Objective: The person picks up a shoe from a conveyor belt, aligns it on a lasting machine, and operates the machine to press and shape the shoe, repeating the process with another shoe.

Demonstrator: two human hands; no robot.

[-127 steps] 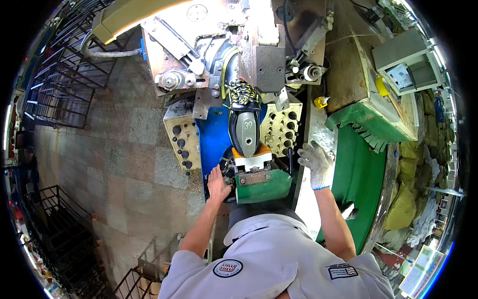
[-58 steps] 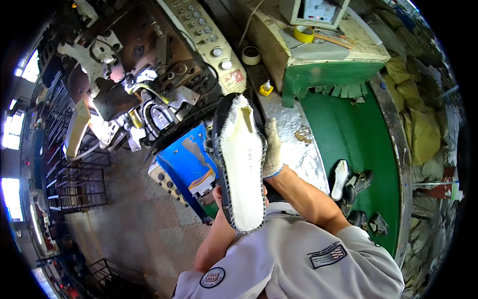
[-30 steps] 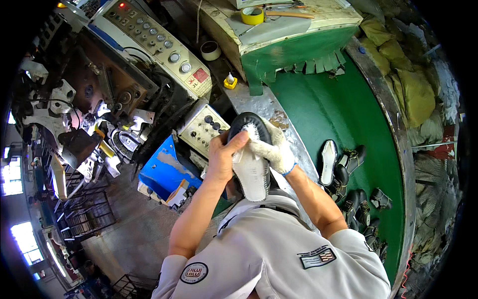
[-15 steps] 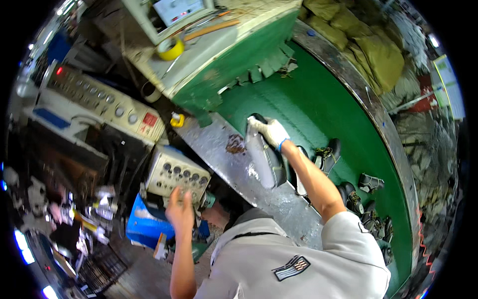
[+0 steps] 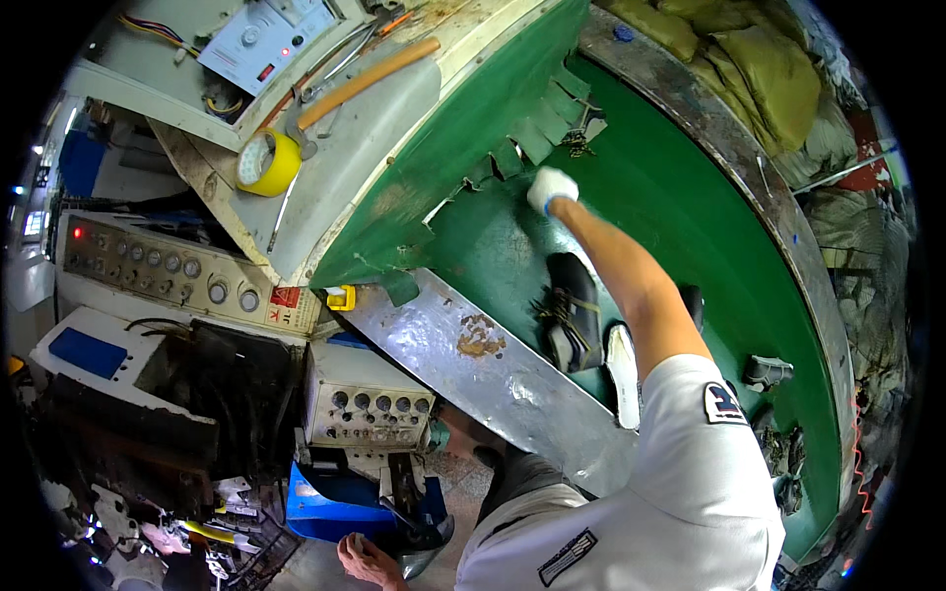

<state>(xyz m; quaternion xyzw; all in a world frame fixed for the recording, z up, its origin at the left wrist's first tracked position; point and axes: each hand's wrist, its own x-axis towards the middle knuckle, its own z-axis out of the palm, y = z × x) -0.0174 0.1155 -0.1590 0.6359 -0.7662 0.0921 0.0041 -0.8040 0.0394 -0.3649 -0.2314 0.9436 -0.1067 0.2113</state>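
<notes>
My right hand (image 5: pixel 553 189), in a white knit glove, reaches far forward over the green-covered bench (image 5: pixel 680 187). It looks rounded, its fingers hidden from view, so whether it grips anything cannot be seen. Nearer to me a black laced shoe (image 5: pixel 575 310) stands at the bench's metal strip (image 5: pixel 448 345). Beside it lies a shoe with a white sole (image 5: pixel 623 374), partly behind my right arm. Low in the view, my bare left hand (image 5: pixel 369 563) hangs by a blue machine housing (image 5: pixel 340 507) and a dark, smooth curved part (image 5: pixel 426 542). Its fingers are loosely bent with nothing visible in them.
A control box with knobs (image 5: pixel 370 399) and a longer panel (image 5: pixel 163 266) stand left. Yellow tape (image 5: pixel 268 164) and a wooden-handled hammer (image 5: pixel 370 84) lie on the raised shelf. More shoes (image 5: pixel 769 372) sit at right, and olive sacks (image 5: pixel 769 79) lie beyond the bench rim.
My right hand has let go of the shoe it held sole-up and moved farther forward. My left hand has dropped from the control box toward the lower edge. The view has shifted too.
</notes>
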